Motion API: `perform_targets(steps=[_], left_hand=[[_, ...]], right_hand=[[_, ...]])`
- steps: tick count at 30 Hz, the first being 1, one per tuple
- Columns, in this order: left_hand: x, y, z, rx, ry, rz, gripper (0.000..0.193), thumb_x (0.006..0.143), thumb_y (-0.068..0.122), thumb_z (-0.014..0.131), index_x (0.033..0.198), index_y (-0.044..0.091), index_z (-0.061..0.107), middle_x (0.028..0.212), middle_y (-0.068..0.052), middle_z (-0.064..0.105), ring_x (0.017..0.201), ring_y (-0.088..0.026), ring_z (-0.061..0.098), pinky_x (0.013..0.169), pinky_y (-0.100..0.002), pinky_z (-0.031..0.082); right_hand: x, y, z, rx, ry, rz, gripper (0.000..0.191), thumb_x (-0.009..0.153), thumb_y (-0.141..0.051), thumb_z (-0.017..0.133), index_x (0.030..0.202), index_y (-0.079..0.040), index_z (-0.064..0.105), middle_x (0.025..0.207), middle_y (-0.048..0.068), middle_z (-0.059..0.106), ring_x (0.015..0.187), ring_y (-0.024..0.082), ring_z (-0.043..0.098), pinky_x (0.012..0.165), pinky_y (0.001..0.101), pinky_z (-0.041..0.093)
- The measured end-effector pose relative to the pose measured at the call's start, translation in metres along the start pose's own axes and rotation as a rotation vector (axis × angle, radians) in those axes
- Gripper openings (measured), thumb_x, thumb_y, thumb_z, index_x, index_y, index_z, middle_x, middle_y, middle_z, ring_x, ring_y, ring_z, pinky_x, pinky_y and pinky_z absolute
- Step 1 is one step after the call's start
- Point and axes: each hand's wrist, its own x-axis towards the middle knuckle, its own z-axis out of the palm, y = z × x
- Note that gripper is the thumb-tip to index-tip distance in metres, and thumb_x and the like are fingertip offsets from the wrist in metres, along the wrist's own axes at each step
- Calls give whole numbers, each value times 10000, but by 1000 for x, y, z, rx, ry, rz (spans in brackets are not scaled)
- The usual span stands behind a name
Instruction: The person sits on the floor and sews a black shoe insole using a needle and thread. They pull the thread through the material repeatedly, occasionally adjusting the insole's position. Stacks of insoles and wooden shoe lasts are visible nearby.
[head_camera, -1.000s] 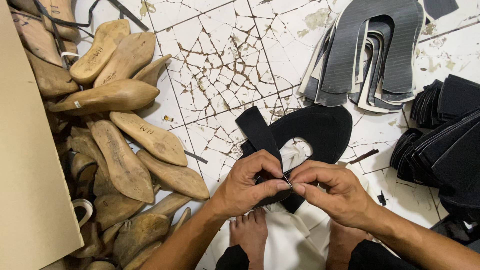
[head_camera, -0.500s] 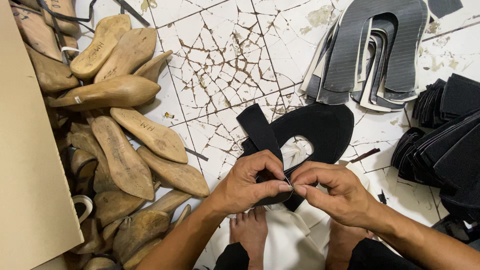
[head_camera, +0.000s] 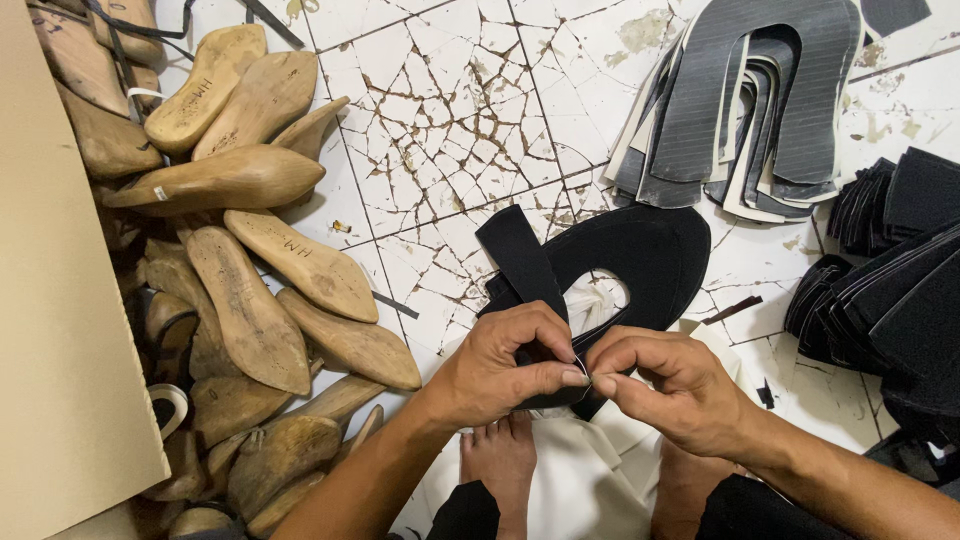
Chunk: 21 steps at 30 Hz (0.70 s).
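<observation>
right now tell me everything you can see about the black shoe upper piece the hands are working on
The black shoe upper piece is a flat, horseshoe-shaped cut of dark matte material that looks like suede or felt, with a rounded opening in its middle showing white cloth beneath. A black strap lies folded across its left arm. It lies tilted over the cracked tiled floor, its near end lifted into the hands. The left hand grips that end, and the right hand pinches its edge where the fingertips meet.

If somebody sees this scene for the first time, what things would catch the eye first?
In the centre, the left hand and right hand pinch the edge of a black shoe upper piece. A heap of wooden shoe lasts fills the left side. Grey U-shaped cut pieces lie stacked at top right on the cracked white tile floor.
</observation>
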Motion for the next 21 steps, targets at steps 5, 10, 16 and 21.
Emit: perform_targets(steps=[5,10,16,21], left_hand=[[-1,-1,-1,-92,-25,24,134,928,147,801,969,75,696,1012,-20,648,891,-84,622,784,-239,522],[-1,-3,-2,-155,-45,12,128,936,130,793,985,69,692,1034,-25,644,907,-81,614,800,-239,520],[-1,-3,-2,-128,-40,-2,133,925,126,800,974,71,690,1016,-19,645,880,-75,620,773,-231,525],[1,2,-1,-123,-37,-15,123,911,114,803,958,64,701,991,-18,651,852,-78,618,739,-232,519]], right_hand=[[0,0,-1,170,-53,25,175,949,-136,679,964,17,763,998,96,741,845,129,678,708,264,562],[2,-2,-1,210,-81,61,183,957,-138,666,964,19,760,977,102,737,855,138,686,728,277,571],[2,-3,0,174,-73,34,178,951,-141,669,950,12,761,972,99,754,861,143,708,737,283,592],[1,-2,0,171,-61,50,168,940,-125,668,945,15,761,965,98,753,848,138,706,727,278,589]])
